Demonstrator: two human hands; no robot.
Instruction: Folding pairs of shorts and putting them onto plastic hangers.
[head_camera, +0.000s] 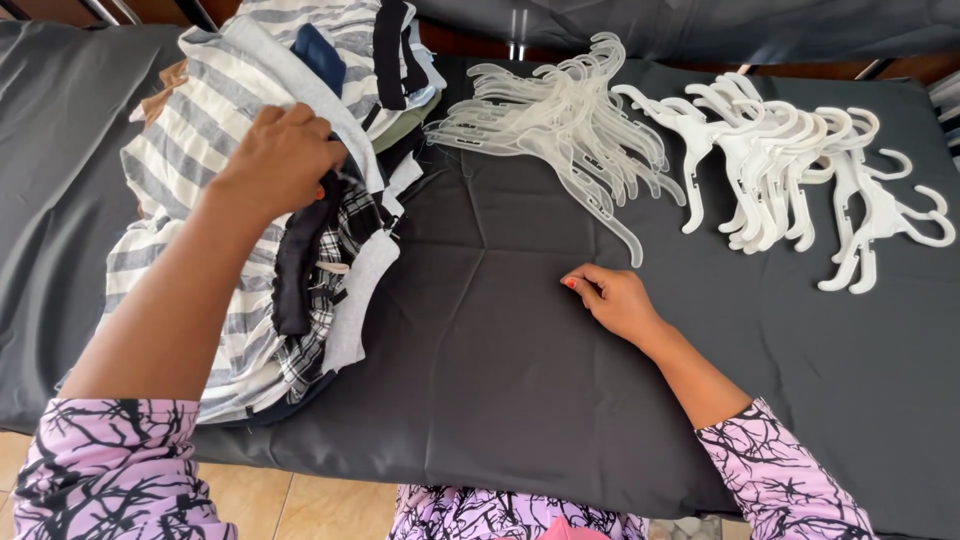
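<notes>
Left hand (280, 160) was closed on the top striped shirt (190, 150) of the clothes pile (320, 270) under it, right hand (612, 298) loosely curled, empty on the tabletop (480, 350), hangers (570, 120) just beyond; I'd peel one layer slowly.

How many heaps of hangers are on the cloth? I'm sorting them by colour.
2. A heap of clear hangers lies at top centre; a heap of white hangers lies to its right. The right hand rests below the clear heap. Single hangers overlap, so some may be hidden.
</notes>
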